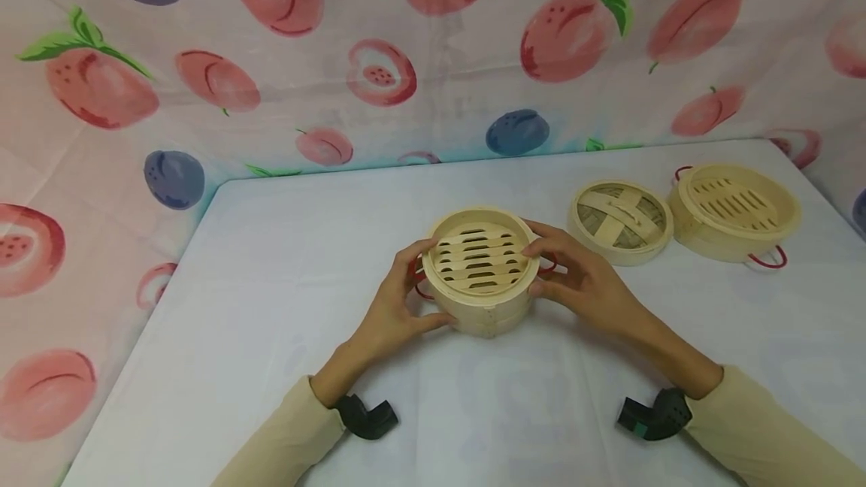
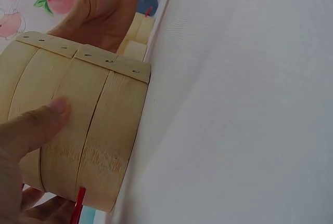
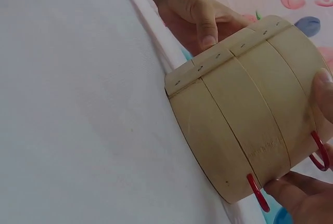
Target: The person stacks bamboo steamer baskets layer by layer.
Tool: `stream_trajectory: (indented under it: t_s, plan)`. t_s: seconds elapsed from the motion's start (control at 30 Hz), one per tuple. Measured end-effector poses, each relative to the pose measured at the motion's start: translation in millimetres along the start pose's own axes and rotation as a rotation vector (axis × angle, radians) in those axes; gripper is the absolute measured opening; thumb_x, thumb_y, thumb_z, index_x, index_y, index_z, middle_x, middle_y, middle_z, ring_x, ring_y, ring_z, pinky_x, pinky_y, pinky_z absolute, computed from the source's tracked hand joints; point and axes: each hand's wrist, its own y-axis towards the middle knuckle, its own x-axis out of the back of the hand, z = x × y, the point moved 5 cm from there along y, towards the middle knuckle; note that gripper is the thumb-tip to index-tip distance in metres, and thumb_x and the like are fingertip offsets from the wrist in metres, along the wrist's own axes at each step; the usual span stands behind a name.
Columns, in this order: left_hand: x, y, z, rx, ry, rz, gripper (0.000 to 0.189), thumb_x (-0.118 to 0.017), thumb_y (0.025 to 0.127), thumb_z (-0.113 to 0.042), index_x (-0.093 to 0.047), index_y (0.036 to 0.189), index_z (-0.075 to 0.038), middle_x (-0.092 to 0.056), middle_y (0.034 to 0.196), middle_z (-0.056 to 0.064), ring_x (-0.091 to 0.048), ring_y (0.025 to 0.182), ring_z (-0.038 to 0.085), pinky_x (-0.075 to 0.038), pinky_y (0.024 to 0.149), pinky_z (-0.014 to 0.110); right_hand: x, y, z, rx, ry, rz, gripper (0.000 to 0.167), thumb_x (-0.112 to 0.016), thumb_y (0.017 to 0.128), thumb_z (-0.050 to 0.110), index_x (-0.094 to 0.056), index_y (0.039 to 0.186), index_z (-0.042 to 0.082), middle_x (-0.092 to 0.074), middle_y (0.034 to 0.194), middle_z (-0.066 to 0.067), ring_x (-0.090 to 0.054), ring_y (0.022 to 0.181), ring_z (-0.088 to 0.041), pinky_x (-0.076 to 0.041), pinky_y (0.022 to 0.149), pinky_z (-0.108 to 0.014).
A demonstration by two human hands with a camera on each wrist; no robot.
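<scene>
Two small round bamboo steamer baskets (image 1: 492,318), one stacked on the other, sit on the white table with slats showing inside the top one. My left hand (image 1: 399,295) grips the stack from the left, its thumb on the front wall and fingers at the rim. From the other side my right hand (image 1: 585,276) holds it, fingertips over the rim and thumb against the wall. Red loop handles (image 3: 258,193) stick out at the sides, one above the other. In the left wrist view, the left thumb (image 2: 39,125) presses on the bamboo wall (image 2: 112,115).
Right of the stack lies a round woven bamboo lid (image 1: 621,222). Beside it stands a larger bamboo steamer basket (image 1: 734,213) with red handles and a slatted bottom. A fruit-print cloth (image 1: 446,119) hangs behind the white-covered table (image 1: 284,261).
</scene>
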Motion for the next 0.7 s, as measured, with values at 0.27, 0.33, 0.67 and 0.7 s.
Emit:
stream_trajectory:
  t_s: [0.27, 0.33, 0.67, 0.7]
  plan:
    - [0.4, -1.2, 5.1, -0.022, -0.006, -0.002, 0.095, -0.081, 0.065, 0.015, -0.025, 0.141, 0.005, -0.033, 0.143, 0.024, -0.042, 0.128, 0.035, -0.039, 0.104, 0.043, -0.3, -0.7, -0.2, 0.004, 0.011, -0.020, 0.043, -0.066, 0.083, -0.014, -0.053, 0.121, 0.000, -0.029, 0.151, -0.012, -0.040, 0.131, -0.030, -0.050, 0.088, -0.028]
    - [0.6, -1.5, 6.1, -0.024, -0.010, 0.001, 0.095, -0.081, 0.065, 0.014, -0.025, 0.141, 0.005, -0.032, 0.144, 0.023, -0.041, 0.129, 0.035, -0.038, 0.104, 0.044, -0.6, -1.6, 0.3, -0.004, 0.008, -0.028, 0.043, -0.066, 0.083, -0.013, -0.054, 0.122, 0.001, -0.030, 0.151, -0.011, -0.040, 0.130, -0.029, -0.049, 0.088, -0.028]
    - [-1.1, -3.8, 10.5, -0.024, -0.032, 0.003, 0.099, -0.081, 0.065, 0.013, -0.022, 0.144, 0.004, -0.030, 0.147, 0.023, -0.037, 0.132, 0.033, -0.036, 0.106, 0.046, -3.0, -4.5, 2.9, -0.006, 0.004, -0.047, 0.043, -0.066, 0.084, -0.012, -0.054, 0.123, 0.002, -0.031, 0.150, -0.012, -0.039, 0.131, -0.029, -0.049, 0.092, -0.029]
    - [-1.5, -4.0, 10.7, -0.026, -0.031, 0.002, 0.098, -0.080, 0.066, 0.013, -0.021, 0.144, 0.005, -0.030, 0.147, 0.023, -0.038, 0.132, 0.034, -0.036, 0.105, 0.046, -3.0, -4.9, 3.2, -0.006, 0.001, -0.049, 0.043, -0.066, 0.084, -0.012, -0.055, 0.123, 0.002, -0.032, 0.150, -0.012, -0.039, 0.132, -0.029, -0.048, 0.092, -0.029]
